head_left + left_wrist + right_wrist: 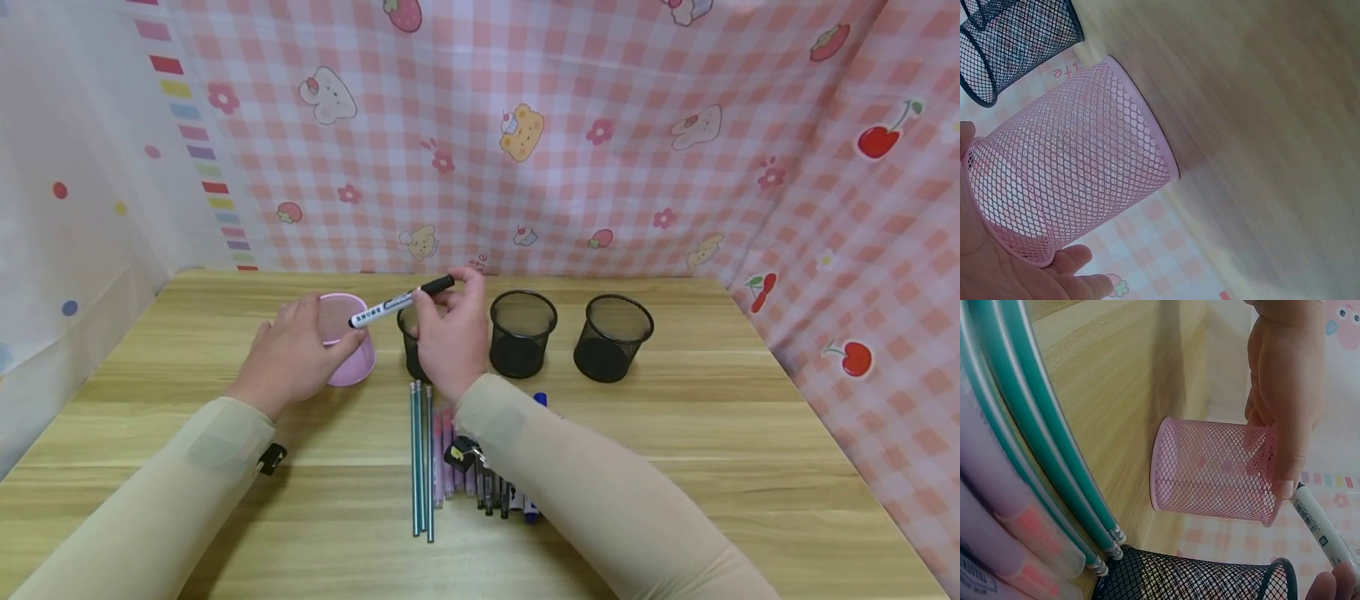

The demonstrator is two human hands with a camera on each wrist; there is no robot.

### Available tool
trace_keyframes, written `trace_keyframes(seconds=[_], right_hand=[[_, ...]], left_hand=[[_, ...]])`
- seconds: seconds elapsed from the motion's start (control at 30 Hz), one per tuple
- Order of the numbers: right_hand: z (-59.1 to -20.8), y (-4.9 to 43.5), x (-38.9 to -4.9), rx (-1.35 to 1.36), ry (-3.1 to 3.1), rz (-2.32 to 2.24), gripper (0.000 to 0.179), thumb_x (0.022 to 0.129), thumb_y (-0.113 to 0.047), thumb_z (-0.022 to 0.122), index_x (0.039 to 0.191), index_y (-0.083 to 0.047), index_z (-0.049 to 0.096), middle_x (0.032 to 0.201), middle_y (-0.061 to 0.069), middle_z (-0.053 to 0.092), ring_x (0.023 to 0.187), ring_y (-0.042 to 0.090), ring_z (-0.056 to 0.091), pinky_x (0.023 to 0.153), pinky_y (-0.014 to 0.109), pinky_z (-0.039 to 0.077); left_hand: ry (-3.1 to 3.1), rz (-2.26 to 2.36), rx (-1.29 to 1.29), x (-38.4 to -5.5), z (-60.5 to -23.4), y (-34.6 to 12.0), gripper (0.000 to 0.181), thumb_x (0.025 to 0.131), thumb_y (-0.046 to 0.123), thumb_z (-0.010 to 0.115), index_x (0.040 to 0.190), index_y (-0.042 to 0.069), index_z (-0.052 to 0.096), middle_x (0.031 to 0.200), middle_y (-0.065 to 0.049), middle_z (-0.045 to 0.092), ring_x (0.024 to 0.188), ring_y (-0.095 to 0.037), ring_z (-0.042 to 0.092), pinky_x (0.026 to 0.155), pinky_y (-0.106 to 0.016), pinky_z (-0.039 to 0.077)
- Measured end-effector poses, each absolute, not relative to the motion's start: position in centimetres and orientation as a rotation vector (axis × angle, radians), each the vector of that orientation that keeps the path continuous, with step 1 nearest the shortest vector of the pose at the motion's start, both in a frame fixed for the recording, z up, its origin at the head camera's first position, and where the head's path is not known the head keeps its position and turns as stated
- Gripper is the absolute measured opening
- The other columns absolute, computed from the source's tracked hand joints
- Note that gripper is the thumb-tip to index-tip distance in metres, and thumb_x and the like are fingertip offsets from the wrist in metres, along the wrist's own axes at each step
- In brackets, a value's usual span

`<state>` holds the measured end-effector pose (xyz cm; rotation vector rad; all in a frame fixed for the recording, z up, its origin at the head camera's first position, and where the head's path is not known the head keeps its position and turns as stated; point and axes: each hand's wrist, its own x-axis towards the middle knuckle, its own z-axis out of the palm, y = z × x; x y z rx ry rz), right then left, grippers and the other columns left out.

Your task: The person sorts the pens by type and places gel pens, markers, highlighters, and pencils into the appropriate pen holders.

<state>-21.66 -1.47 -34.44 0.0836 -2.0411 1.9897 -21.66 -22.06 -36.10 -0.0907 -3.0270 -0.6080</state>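
My left hand [288, 354] grips the rim of a pink mesh pen cup [352, 364], which stands upright at the left of the table. In the left wrist view the thumb and fingers of the left hand [1007, 272] lie on both sides of the cup's rim. A white whiteboard marker [386, 308] with a black cap is pinched by my right hand [456, 342]. The marker slants, its uncapped end low over the pink cup's rim, close to my left thumb. In the right wrist view the marker [1322, 526] lies beside that thumb's tip.
Three black mesh pen cups stand in a row: one [412, 357] partly behind my right hand, one [519, 357] in the middle, one [609, 358] at right. Nearer lie green pencils [417, 467], lilac pens [438, 471], dark pens [489, 496] and blue-ended markers [540, 400], partly under my right forearm.
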Motion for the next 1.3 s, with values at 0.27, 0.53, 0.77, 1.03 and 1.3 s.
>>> trace_keyframes(seconds=[0.27, 0.53, 0.77, 1.03, 1.3], right_hand=[[-34.49, -1.62, -21.56, 0.090, -2.083, 2.001, 0.039, 0.105, -0.014, 0.066, 0.138, -0.016, 0.045, 0.109, 0.013, 0.076, 0.074, 0.043, 0.072, 0.059, 0.029, 0.059], [-34.65, -1.74, -21.53, 0.118, -2.123, 1.986, 0.032, 0.107, -0.013, 0.062, 0.134, -0.016, 0.046, 0.111, 0.014, 0.075, 0.067, 0.036, 0.069, 0.056, 0.027, 0.057], [-34.60, -1.89, -21.18, 0.130, -2.176, 1.973, 0.029, 0.108, -0.015, 0.061, 0.134, -0.014, 0.048, 0.113, 0.019, 0.075, 0.064, 0.032, 0.070, 0.054, 0.027, 0.056], [-34.56, -2.21, -20.90, 0.155, -2.231, 1.994, 0.026, 0.108, -0.014, 0.060, 0.132, -0.012, 0.050, 0.113, 0.021, 0.075, 0.057, 0.022, 0.067, 0.050, 0.024, 0.051], [-34.61, -2.45, -20.80, 0.164, -2.355, 1.890, 0.026, 0.108, -0.018, 0.060, 0.132, -0.011, 0.055, 0.109, 0.013, 0.077, 0.060, 0.022, 0.071, 0.050, 0.026, 0.051]], left_hand=[[-3.035, -0.609, -0.089, -21.63, -36.05, -22.01, 0.106, 0.099, 0.075, 0.045, 0.161, -0.008, 0.021, 0.158, -0.034, 0.038, 0.149, -0.051, 0.033, 0.121, -0.079, 0.017], [-3.046, -0.605, -0.084, -21.67, -36.07, -22.03, 0.108, 0.099, 0.076, 0.043, 0.162, -0.008, 0.020, 0.160, -0.034, 0.035, 0.151, -0.051, 0.030, 0.122, -0.079, 0.015], [-3.036, -0.605, -0.091, -21.76, -36.16, -22.13, 0.106, 0.099, 0.076, 0.044, 0.161, -0.008, 0.023, 0.157, -0.033, 0.039, 0.149, -0.050, 0.034, 0.121, -0.079, 0.017], [-3.024, -0.607, -0.110, -21.74, -36.21, -22.19, 0.103, 0.099, 0.074, 0.046, 0.158, -0.008, 0.027, 0.152, -0.032, 0.045, 0.145, -0.049, 0.038, 0.119, -0.079, 0.019], [-3.025, -0.592, -0.122, -21.81, -36.22, -22.22, 0.101, 0.100, 0.073, 0.046, 0.156, -0.009, 0.029, 0.147, -0.031, 0.048, 0.142, -0.049, 0.041, 0.117, -0.080, 0.021]])
